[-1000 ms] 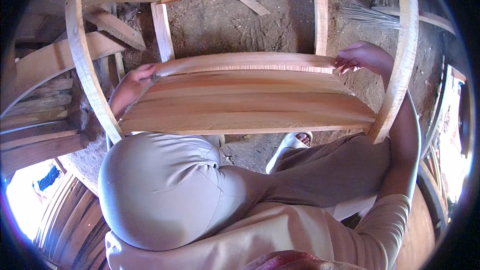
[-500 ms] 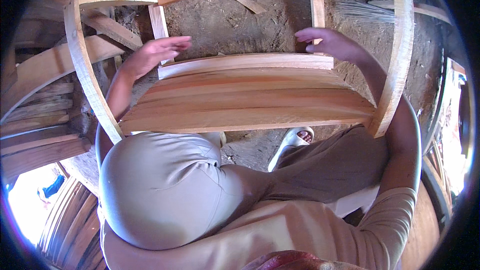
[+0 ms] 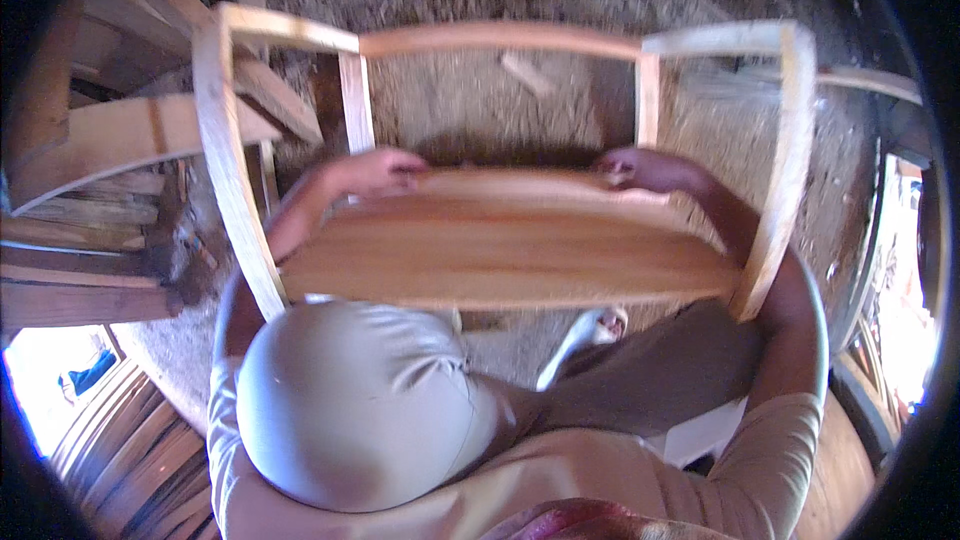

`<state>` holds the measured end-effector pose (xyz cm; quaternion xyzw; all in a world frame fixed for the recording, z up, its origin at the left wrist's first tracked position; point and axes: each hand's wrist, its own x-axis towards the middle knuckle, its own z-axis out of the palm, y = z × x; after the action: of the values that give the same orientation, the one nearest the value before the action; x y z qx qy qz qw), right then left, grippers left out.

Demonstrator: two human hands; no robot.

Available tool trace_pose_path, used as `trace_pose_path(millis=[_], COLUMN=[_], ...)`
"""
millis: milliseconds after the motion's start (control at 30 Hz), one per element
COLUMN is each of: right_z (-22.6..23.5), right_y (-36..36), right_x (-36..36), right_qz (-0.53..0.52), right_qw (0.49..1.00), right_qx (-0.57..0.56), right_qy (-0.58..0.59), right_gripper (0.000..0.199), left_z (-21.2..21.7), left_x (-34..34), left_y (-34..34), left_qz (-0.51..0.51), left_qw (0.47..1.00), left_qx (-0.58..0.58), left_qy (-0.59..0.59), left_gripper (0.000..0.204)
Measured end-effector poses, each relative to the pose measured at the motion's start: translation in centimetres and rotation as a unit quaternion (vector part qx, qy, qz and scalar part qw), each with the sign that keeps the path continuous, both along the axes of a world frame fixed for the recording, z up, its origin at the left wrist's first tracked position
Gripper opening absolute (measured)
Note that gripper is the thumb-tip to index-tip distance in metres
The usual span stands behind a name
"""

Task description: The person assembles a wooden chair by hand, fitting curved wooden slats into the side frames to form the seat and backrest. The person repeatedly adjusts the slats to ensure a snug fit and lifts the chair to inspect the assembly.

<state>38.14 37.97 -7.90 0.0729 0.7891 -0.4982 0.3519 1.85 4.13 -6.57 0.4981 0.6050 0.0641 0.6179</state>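
A pale wooden chair frame (image 3: 219, 140) stands before my knees, with curved legs and a curved far rail. Across it lies a broad reddish-brown wooden panel (image 3: 510, 245), close to my lap. My left hand (image 3: 380, 172) reaches round the left side, its fingers curled over the panel's far left corner. At the far right corner my right hand (image 3: 650, 170) has its fingers bent over the same edge. Most of the light seat rail (image 3: 645, 197) under that edge is hidden by the panel. Motion blurs the picture somewhat.
Curved and straight timber pieces (image 3: 130, 150) are piled on the left. A wood offcut (image 3: 527, 73) lies on the dirt floor beyond the frame. Thin rods (image 3: 725, 82) lie at the far right. My sandalled foot (image 3: 585, 340) is below the panel.
Both hands have closed from spread fingers onto the panel's far corners. The panel's far edge now covers most of the light rail. The whole view has shifted, so the frame sits lower.
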Motion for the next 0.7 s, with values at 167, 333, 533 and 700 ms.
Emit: trace_pose_path(millis=[167,333,533,700], right_z=[0.4,1.5,3.7,3.6], right_y=[-0.4,-0.8,-0.7,-0.6], right_x=[-0.4,-0.7,-1.6,-2.3], right_qz=[-0.001,0.011,0.029,0.063], right_qw=[1.0,0.999,0.998,0.993], right_qx=[0.02,0.045,0.049,0.095], right_qy=[-0.013,-0.01,-0.005,-0.022], right_gripper=[0.052,0.061,0.069,0.069], left_z=[0.9,1.7,2.3,4.5], left_x=[0.1,-0.3,-0.4,-0.6], left_y=[-0.2,1.5,2.5,3.3], left_qz=[0.02,-0.061,-0.096,-0.013], left_qw=[1.0,0.997,0.994,0.998], left_qx=[-0.009,-0.016,0.014,0.036], left_qy=[0.021,0.046,0.05,0.042], left_gripper=[0.071,0.079,0.074,0.066])
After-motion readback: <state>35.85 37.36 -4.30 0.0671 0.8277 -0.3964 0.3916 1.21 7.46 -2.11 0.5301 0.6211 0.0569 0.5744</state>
